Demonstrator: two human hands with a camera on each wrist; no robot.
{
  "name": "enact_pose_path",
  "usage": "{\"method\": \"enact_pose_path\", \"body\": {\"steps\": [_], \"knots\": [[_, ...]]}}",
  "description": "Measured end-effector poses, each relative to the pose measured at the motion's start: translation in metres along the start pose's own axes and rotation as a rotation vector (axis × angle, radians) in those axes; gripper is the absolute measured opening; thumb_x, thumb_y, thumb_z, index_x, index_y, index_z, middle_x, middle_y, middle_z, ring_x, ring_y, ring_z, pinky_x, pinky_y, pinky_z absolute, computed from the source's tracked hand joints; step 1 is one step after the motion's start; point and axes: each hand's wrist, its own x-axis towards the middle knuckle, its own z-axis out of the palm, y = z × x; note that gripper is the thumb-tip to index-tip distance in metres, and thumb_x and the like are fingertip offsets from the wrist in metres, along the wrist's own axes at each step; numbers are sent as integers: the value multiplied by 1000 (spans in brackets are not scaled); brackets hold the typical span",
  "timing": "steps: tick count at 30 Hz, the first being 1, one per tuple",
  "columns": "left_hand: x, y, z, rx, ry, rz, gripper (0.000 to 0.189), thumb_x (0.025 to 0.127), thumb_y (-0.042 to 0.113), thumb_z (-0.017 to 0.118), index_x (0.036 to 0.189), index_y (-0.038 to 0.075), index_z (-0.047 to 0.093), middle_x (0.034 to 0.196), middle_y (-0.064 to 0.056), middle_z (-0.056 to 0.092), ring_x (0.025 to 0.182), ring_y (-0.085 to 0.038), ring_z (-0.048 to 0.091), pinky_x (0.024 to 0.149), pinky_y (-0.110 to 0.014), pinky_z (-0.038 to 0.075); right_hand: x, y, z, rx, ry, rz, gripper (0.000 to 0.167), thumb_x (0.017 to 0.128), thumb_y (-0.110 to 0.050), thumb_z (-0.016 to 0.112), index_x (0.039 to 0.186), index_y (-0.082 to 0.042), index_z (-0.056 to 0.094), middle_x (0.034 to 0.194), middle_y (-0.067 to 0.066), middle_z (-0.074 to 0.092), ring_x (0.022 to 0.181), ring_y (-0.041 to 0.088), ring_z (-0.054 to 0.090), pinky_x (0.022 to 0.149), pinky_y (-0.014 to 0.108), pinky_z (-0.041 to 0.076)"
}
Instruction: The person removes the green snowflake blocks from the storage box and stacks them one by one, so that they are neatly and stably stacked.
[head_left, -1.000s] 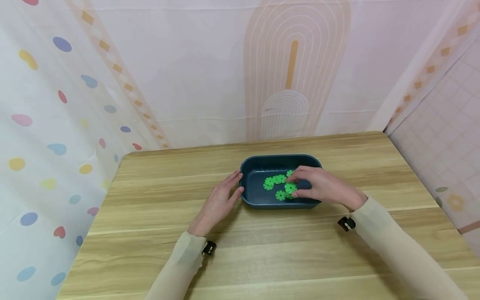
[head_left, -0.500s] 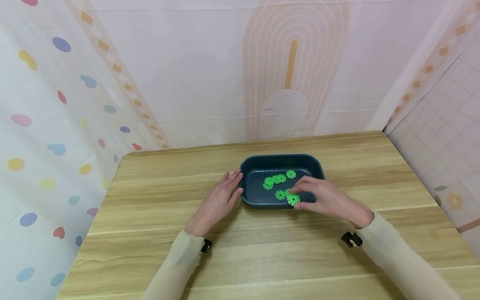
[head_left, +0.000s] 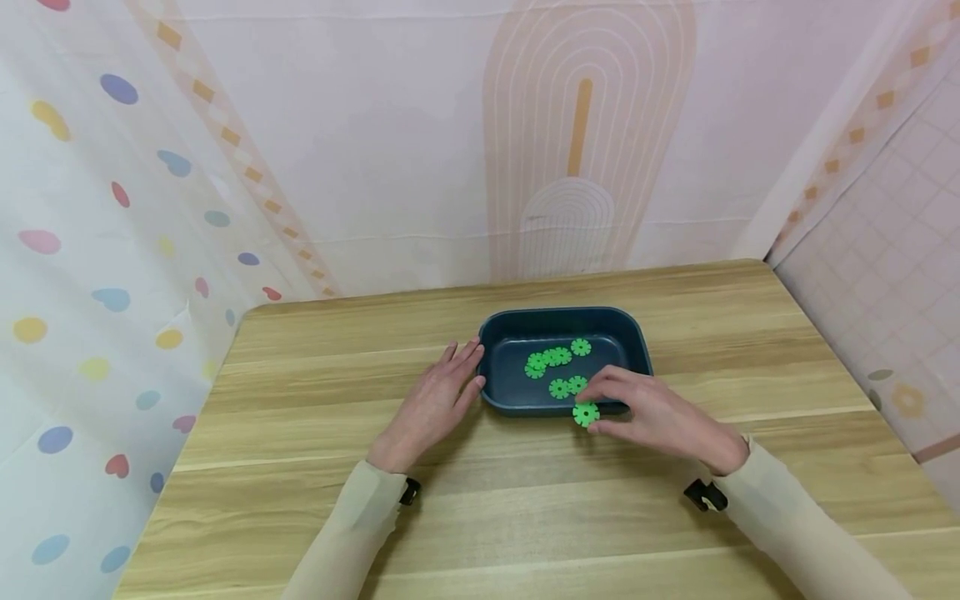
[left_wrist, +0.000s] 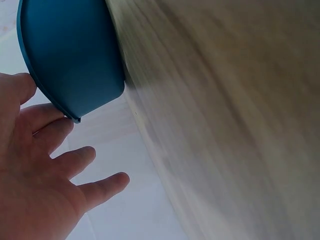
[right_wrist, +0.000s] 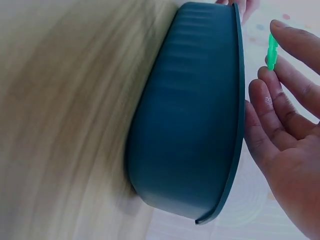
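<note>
Drawn back toward the forearms over the last second, the right hand (head_left: 660,414) brings a green disc (head_left: 586,414) from inside the tray (head_left: 506,371) to the rim nearest the person; the left hand stays put. That disc is pinched between thumb and fingers, just at the right hand's tips. At the tray's other end, the left hand (head_left: 429,406) lies with fingers extended, tips against the outside, gripping nothing I can make out. More green discs lie inside between the hands: two side by side (head_left: 559,389) just left of the right fingertips, an overlapping row (head_left: 551,358) farther off, and a single one (head_left: 581,347) beyond those fingertips.

I'd judge the step in hand to be lifting one disc out; the next move calls for a light, steady pinch and room over the rim.

Being round, the disc has no long axis; its notched face meets my eye, while the right wrist view catches it edge-on. The tray's length runs from hand to hand.
</note>
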Motion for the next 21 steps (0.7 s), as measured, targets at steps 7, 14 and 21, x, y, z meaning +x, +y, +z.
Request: {"method": "enact_pose_path", "body": {"steps": [7, 14, 21], "knots": [[0, 0, 1, -2, 11, 0, 55, 112, 34, 45, 159, 5, 40, 167, -12, 33, 153, -39, 28, 117, -63, 34, -5, -5, 6, -18, 19, 19, 29, 94, -20, 80, 122, -17, 74, 119, -7, 63, 107, 15, 62, 90, 42, 58], [-1, 0, 2, -10, 26, 5, 55, 112, 33, 47, 159, 4, 40, 166, -13, 35, 153, -39, 29, 117, -61, 35, -6, -11, 10, -18, 50, -33, 29, 92, -17, 81, 120, -17, 74, 119, -7, 64, 109, 14, 63, 92, 36, 58], [-1, 1, 2, -3, 37, 5, 54, 112, 32, 46, 158, 4, 42, 165, -14, 37, 152, -39, 31, 117, -60, 36, -7, -15, 13, 11, 33, -74, 30, 93, -16, 80, 122, -17, 72, 119, -6, 65, 106, 17, 65, 93, 36, 58]]}}
